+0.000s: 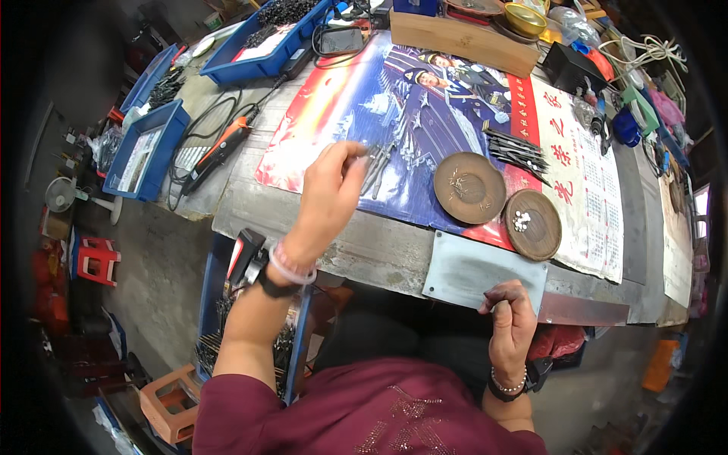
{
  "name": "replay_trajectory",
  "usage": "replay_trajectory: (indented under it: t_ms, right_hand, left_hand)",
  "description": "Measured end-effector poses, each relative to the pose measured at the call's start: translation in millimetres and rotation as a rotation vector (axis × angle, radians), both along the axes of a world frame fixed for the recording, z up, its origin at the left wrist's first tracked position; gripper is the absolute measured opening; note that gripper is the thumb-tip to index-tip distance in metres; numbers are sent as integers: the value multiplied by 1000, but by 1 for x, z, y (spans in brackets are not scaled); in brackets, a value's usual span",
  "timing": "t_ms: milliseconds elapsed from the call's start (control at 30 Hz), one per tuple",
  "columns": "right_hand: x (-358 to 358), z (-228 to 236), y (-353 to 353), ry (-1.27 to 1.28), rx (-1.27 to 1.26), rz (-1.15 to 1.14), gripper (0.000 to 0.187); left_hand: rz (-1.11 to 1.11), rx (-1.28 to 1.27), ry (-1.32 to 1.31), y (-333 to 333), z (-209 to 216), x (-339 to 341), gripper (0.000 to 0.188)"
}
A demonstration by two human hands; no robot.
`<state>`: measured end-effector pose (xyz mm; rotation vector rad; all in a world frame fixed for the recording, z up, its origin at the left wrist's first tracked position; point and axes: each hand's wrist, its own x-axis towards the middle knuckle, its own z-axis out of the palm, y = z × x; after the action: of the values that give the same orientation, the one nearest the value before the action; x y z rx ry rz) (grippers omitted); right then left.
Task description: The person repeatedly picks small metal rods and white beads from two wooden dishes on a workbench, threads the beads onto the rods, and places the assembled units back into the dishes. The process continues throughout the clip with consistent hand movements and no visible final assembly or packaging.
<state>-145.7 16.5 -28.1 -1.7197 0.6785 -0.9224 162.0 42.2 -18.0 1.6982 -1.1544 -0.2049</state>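
Observation:
My left hand (331, 189) is raised over the near edge of the poster-covered table, its fingers curled inward. Beside its fingertips lie several slim grey metal pieces (377, 171); whether it pinches one is hidden. My right hand (512, 322) is closed, fingers bent toward the thumb, at the front edge of a pale flat plate (478, 267). Its fingertips look dark, and anything between them is too small to make out. Beyond the plate stand a round brown dish (485, 201) with tiny thin pieces and another brown dish (542, 236) with small white bits.
Dark slender pieces (517, 154) lie bundled behind the dishes. An orange-and-black corded power tool (220, 152) rests at the left near blue trays (144, 152). A wooden block (462, 42) crosses the back. At the right are a blue mug (626, 127) and a black box (572, 68).

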Motion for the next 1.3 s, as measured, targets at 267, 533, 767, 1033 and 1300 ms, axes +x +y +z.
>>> replay_trajectory:
  t_ms: [267, 533, 767, 1033, 1300]
  right_hand:
    - [-11, -12, -4, 118, -109, 11, 9]
    - [-11, -16, -11, 69, -131, 19, 7]
    - [-15, -14, -13, 61, -129, 11, 6]
    - [-11, -19, -14, 23, -214, 12, 9]
    - [-17, -23, -16, 14, -251, 59, 12]
  left_hand:
    - [-78, -2, -503, -46, -23, 37, 17]
    - [-407, 243, -818, -82, -18, 55, 30]
    - [-398, 294, -784, -80, 7, 37, 33]
    - [-737, 42, -469, -159, 7, -73, 21]
    - [-737, 55, -708, -243, -39, -142, 10]
